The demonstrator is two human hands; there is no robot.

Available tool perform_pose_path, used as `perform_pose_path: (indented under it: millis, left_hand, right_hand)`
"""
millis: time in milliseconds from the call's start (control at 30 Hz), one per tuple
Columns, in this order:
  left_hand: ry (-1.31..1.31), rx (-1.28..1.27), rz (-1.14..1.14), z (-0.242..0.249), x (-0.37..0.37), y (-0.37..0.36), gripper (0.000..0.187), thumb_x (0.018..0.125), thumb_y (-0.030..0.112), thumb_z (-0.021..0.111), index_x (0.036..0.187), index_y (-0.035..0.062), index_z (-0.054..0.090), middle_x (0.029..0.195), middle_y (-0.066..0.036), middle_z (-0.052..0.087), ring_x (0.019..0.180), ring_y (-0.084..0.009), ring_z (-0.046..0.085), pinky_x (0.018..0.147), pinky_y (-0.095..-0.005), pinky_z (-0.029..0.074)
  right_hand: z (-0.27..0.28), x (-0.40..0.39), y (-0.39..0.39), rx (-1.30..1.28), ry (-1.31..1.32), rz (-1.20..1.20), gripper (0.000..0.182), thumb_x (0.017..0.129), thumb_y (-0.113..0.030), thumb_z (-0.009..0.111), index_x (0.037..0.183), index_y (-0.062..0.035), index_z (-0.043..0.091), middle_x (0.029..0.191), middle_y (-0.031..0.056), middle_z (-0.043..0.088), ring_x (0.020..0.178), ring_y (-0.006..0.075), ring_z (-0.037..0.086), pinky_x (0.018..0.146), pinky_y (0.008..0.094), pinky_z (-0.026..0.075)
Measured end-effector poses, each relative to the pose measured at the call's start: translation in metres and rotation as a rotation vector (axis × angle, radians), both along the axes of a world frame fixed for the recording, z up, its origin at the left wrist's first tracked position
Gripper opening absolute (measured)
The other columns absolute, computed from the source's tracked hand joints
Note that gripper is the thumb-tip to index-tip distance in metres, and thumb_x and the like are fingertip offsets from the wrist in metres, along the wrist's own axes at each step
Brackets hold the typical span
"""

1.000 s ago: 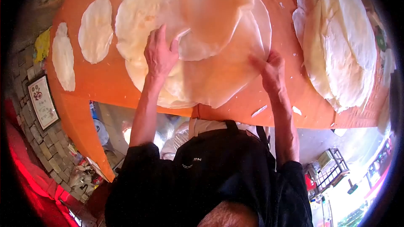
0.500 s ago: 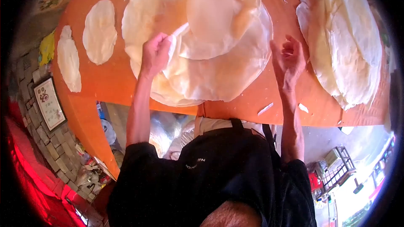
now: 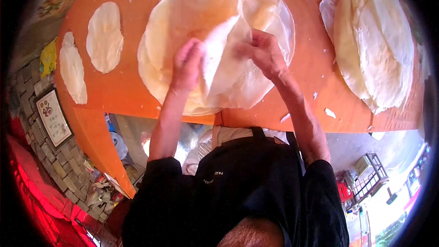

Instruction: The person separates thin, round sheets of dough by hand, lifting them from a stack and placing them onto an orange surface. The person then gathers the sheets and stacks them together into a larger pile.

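Note:
Thin, pale round sheets lie in a loose overlapping pile at the table's centre. One sheet is partly raised, its bright edge slanting down between my hands. My left hand is closed on the lower part of this sheet, its fingers blurred. To the right, my right hand is over the pile with thumb and fingers pinched together. Motion blur hides what is between those fingertips.
The orange table also bears two small oval sheets at the left and a large folded stack at the right. Pale scraps lie near the front edge. A framed sign stands beyond the left side.
My right hand has moved left over the pile and its fingers have closed. My left hand has shifted right and slightly down, and the sheet by it is now raised and turned over.

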State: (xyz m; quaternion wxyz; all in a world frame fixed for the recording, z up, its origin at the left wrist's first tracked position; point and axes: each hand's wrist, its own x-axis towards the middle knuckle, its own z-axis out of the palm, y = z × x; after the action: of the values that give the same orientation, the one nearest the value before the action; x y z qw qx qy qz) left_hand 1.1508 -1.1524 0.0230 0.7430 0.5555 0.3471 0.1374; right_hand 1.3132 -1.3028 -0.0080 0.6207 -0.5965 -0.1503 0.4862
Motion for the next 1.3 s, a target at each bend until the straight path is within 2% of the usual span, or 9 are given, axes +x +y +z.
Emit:
perform_pose_path:
  millis: [100, 167, 500, 733, 833, 1000, 1133, 1233, 1300]
  left_hand:
    - [-0.146, 0.106, 0.099, 0.009, -0.039, 0.054, 0.016, 0.097, 0.021, 0.053, 0.098, 0.0072, 0.06, 0.088, 0.002, 0.057, 0.08, -0.009, 0.056, 0.071, -0.0245, 0.047]
    - [0.028, -0.004, 0.351, 0.053, -0.059, 0.08, 0.054, 0.097, 0.039, 0.044, 0.133, -0.0007, 0.05, 0.125, -0.016, 0.058, 0.111, -0.028, 0.059, 0.097, -0.0405, 0.047]
    - [0.059, 0.747, 0.416, 0.221, -0.044, 0.166, 0.029, 0.095, 0.024, 0.051, 0.114, 0.0032, 0.058, 0.106, -0.006, 0.061, 0.094, -0.0178, 0.059, 0.082, -0.0331, 0.049]
    - [0.056, 0.42, -0.552, 0.092, 0.051, -0.016, 0.012, 0.095, 0.011, 0.054, 0.101, 0.0022, 0.06, 0.092, -0.001, 0.06, 0.083, -0.01, 0.056, 0.073, -0.0274, 0.048]
    - [0.072, 0.728, -0.808, 0.052, 0.061, -0.069, 0.014, 0.093, 0.014, 0.056, 0.097, 0.0014, 0.062, 0.095, -0.009, 0.066, 0.088, -0.0162, 0.063, 0.079, -0.0311, 0.05]
    - [0.146, 0.783, -0.465, 0.017, 0.042, -0.043, 0.011, 0.087, 0.013, 0.064, 0.088, 0.0026, 0.061, 0.084, -0.011, 0.065, 0.078, -0.0237, 0.066, 0.069, -0.0338, 0.052]
    - [0.143, 0.961, -0.166, -0.011, 0.045, 0.0, 0.014, 0.089, 0.01, 0.063, 0.1, 0.0011, 0.064, 0.091, -0.006, 0.066, 0.084, -0.017, 0.065, 0.075, -0.0288, 0.052]
    - [0.18, 0.87, -0.017, -0.012, 0.049, 0.003, 0.019, 0.09, 0.011, 0.063, 0.105, -0.0011, 0.062, 0.093, -0.006, 0.065, 0.085, -0.0157, 0.063, 0.076, -0.0291, 0.052]
    - [0.21, 0.846, -0.026, -0.005, 0.051, -0.005, 0.018, 0.09, 0.011, 0.063, 0.104, -0.0014, 0.062, 0.096, -0.007, 0.065, 0.085, -0.0151, 0.062, 0.075, -0.0281, 0.051]
  right_hand:
    - [-0.012, 0.011, -0.022, 0.025, 0.126, -0.143, 0.013, 0.085, -0.009, 0.065, 0.089, 0.0033, 0.064, 0.078, 0.0069, 0.067, 0.069, 0.0138, 0.062, 0.065, 0.0287, 0.05]
    - [-0.032, 0.019, -0.042, -0.04, 0.032, -0.054, 0.012, 0.083, -0.008, 0.066, 0.088, 0.0026, 0.064, 0.076, 0.006, 0.066, 0.067, 0.0137, 0.061, 0.064, 0.0283, 0.049]
    - [-0.009, 0.019, -0.052, -0.133, 0.027, -0.148, 0.02, 0.083, -0.005, 0.062, 0.101, 0.0042, 0.064, 0.083, 0.0059, 0.066, 0.071, 0.0127, 0.062, 0.065, 0.0283, 0.05]
    - [0.032, 0.027, -0.056, 0.019, 0.165, -0.258, 0.029, 0.083, -0.005, 0.061, 0.111, 0.0025, 0.065, 0.086, 0.0089, 0.068, 0.075, 0.0146, 0.064, 0.07, 0.0291, 0.052]
    - [0.009, 0.039, -0.1, -0.183, -0.001, -0.311, 0.027, 0.087, -0.012, 0.058, 0.107, 0.0026, 0.067, 0.091, 0.0095, 0.069, 0.08, 0.0172, 0.065, 0.072, 0.0299, 0.051]
    - [-0.006, 0.054, -0.121, 0.038, 0.502, -0.603, 0.03, 0.086, -0.019, 0.059, 0.104, 0.0035, 0.068, 0.088, 0.0069, 0.067, 0.08, 0.0196, 0.064, 0.074, 0.0342, 0.052]
    - [-0.045, 0.057, -0.128, -0.23, -0.314, -0.308, 0.031, 0.084, -0.015, 0.063, 0.109, 0.003, 0.064, 0.085, 0.0059, 0.064, 0.073, 0.0161, 0.062, 0.064, 0.0319, 0.052]
    - [0.056, 0.092, -0.124, -0.108, -0.226, -0.332, 0.032, 0.078, -0.001, 0.061, 0.11, -0.0029, 0.068, 0.079, 0.0015, 0.063, 0.067, 0.0093, 0.056, 0.061, 0.0302, 0.051]
    - [0.091, 0.146, -0.158, -0.176, -0.602, -0.375, 0.021, 0.078, -0.002, 0.062, 0.099, -0.0009, 0.069, 0.075, 0.0002, 0.061, 0.065, 0.0085, 0.054, 0.06, 0.0311, 0.05]
